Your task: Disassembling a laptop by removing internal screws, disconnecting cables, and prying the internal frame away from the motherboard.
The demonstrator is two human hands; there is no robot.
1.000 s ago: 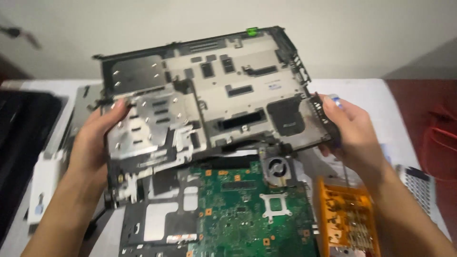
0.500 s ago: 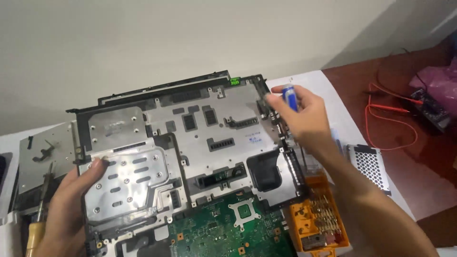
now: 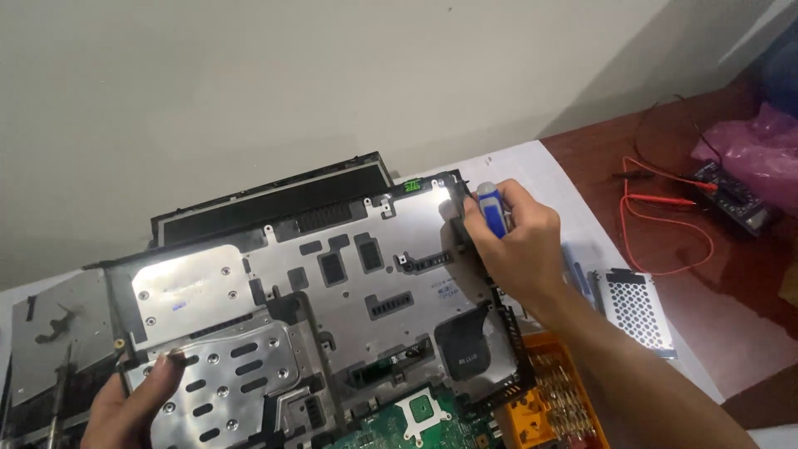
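A grey metal laptop frame (image 3: 349, 283) with black edges is tilted up over a green circuit board (image 3: 407, 420). My left hand (image 3: 133, 407) grips the frame's lower left edge, thumb on the perforated silver plate (image 3: 224, 374). My right hand (image 3: 515, 249) holds the frame's far right corner and also clasps a small blue and white screwdriver (image 3: 493, 208) between its fingers.
An orange case of screwdriver bits (image 3: 553, 399) lies by my right forearm. A perforated metal bracket (image 3: 636, 303) sits on the white mat. Red test leads (image 3: 665, 208) and a dark meter (image 3: 736, 195) lie on the brown table, with a pink bag (image 3: 761, 137) behind.
The camera has swung right and up. The frame has been lifted and turned. My right hand shifted from the frame's right edge to its far corner, now with the screwdriver showing.
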